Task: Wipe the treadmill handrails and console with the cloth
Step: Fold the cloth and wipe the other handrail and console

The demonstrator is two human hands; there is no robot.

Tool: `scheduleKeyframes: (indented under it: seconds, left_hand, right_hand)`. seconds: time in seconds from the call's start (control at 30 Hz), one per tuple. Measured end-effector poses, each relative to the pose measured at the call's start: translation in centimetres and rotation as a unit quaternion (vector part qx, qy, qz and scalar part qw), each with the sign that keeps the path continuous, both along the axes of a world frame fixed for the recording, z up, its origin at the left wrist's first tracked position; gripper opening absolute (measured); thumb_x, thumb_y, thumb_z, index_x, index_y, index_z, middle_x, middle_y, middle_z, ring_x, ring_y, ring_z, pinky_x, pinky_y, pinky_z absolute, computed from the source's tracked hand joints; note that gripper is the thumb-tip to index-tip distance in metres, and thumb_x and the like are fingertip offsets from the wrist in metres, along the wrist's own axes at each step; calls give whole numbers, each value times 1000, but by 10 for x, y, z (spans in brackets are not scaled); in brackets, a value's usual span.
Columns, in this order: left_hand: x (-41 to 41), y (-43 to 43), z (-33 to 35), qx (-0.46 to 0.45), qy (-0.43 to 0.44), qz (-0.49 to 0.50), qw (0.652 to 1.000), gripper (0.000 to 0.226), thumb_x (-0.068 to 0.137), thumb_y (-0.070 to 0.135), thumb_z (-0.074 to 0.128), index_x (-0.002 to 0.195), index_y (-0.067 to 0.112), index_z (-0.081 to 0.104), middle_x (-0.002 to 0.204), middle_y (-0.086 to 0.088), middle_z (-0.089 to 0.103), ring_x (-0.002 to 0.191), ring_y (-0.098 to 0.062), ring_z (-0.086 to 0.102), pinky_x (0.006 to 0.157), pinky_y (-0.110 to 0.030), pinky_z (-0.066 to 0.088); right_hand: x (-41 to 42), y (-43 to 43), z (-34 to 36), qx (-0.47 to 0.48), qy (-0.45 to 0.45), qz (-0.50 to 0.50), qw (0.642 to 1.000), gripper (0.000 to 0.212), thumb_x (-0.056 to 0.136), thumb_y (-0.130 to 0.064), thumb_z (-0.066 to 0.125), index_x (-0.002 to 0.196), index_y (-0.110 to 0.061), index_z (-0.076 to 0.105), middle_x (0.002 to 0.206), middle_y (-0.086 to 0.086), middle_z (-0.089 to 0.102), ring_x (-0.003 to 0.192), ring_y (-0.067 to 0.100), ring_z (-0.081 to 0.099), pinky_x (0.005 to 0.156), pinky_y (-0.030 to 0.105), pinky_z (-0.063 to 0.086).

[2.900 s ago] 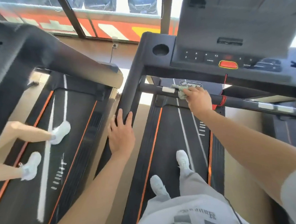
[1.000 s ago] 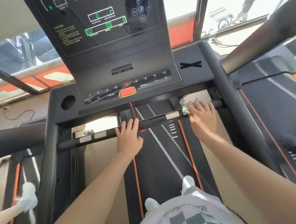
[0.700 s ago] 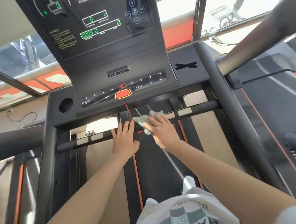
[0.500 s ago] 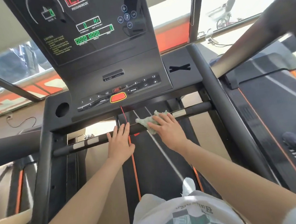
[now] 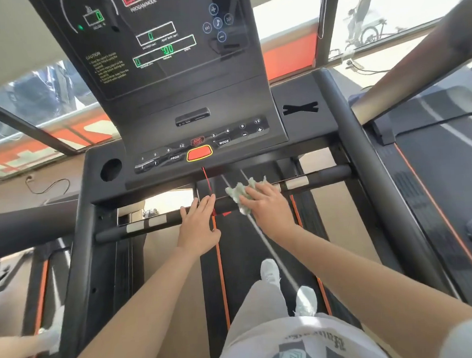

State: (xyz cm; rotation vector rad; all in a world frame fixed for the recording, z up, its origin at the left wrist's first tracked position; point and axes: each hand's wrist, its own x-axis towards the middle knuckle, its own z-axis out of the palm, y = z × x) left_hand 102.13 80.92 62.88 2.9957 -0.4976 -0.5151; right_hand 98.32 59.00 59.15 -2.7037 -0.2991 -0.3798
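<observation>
A black front crossbar handrail (image 5: pixel 319 176) with silver sensor patches runs under the black treadmill console (image 5: pixel 186 85). My right hand (image 5: pixel 268 208) presses a crumpled pale green cloth (image 5: pixel 241 193) against the bar's middle, fingers laid over it. Just left of the cloth, my left hand (image 5: pixel 199 226) rests on the same bar with straight fingers. The console's red stop button (image 5: pixel 199 153) sits directly above both hands, and a red safety cord (image 5: pixel 207 180) hangs between them. Thick black side handrails run at left (image 5: pixel 78 269) and right (image 5: pixel 365 158).
My white shoes (image 5: pixel 269 270) stand on the black belt below. Another treadmill (image 5: pixel 447 154) lies at right with a dark shoe on it. At the lower left, someone's white shoe (image 5: pixel 50 339) is on a third treadmill. Windows are behind the console.
My right hand slid the cloth along the crossbar from its right end to the middle, beside my left hand. My left hand stayed on the bar.
</observation>
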Motion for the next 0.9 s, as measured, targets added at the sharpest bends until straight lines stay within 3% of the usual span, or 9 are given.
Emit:
scheduleKeyframes:
  seconds: [0.1,0.3,0.43,0.5,0.57,0.67,0.73,0.83,0.9]
  left_hand:
    - [1,1,2,-17,5,2,1000,95,84,24,69,162,27,15,168,3,23,156,-28,13,124,-59,5]
    - [-5,-2,-8,-20,-47,16,999,90,85,32,68,161,26,22,166,3,29,156,-27,16,124,-56,3]
    - [-11,-11,-17,-37,-75,46,995,85,85,37,66,159,19,29,164,-3,31,156,-34,14,124,-58,3]
    - [-16,-25,-17,-63,-88,45,993,80,85,33,68,156,16,35,163,-7,34,154,-37,17,124,-60,5]
    - [-19,-44,-17,-104,-105,-5,989,75,83,27,70,153,17,42,159,-8,41,153,-36,24,125,-61,10]
    - [-15,-83,-17,-183,-114,-90,972,67,82,24,70,146,16,53,153,-10,49,148,-35,35,125,-56,14]
    - [-11,-113,-13,-205,-116,-134,963,61,80,23,73,139,17,59,151,-9,52,146,-35,40,123,-55,25]
    - [1,-159,-7,-252,-75,-177,948,56,80,21,74,134,17,63,148,-9,55,144,-34,42,119,-53,33]
    - [11,-188,-9,-249,-46,-209,944,57,81,25,70,137,17,62,147,-9,55,141,-35,44,114,-52,39]
  right_hand:
    - [15,42,7,-11,42,51,998,61,63,-3,82,123,-13,69,122,4,69,119,29,60,106,42,46]
    - [15,14,4,-74,28,84,993,54,69,-7,79,121,-17,72,128,3,68,120,27,60,109,44,46]
    - [-5,-39,-1,-48,-39,-44,997,42,80,-2,68,119,-16,71,121,4,69,116,22,52,115,34,30]
    - [-18,-73,2,-37,-51,-110,992,40,80,-3,61,116,-14,73,118,7,70,114,28,54,109,36,35]
    - [-28,-101,13,-52,3,-158,986,43,78,-3,66,119,-16,72,121,5,71,116,31,61,105,40,43]
    - [-35,-122,38,-39,98,-274,956,38,76,-2,70,109,-18,76,107,3,76,103,29,70,86,37,57]
    - [-38,-131,62,0,97,-365,926,24,83,-7,63,100,-18,76,93,5,76,88,33,70,71,39,58]
    - [-50,-155,82,9,-6,-425,905,24,82,-5,66,102,-13,76,99,6,76,88,35,65,77,42,55]
    - [-56,-170,73,-3,-10,-453,892,32,80,-5,69,110,-15,76,112,8,73,93,38,62,83,43,54]
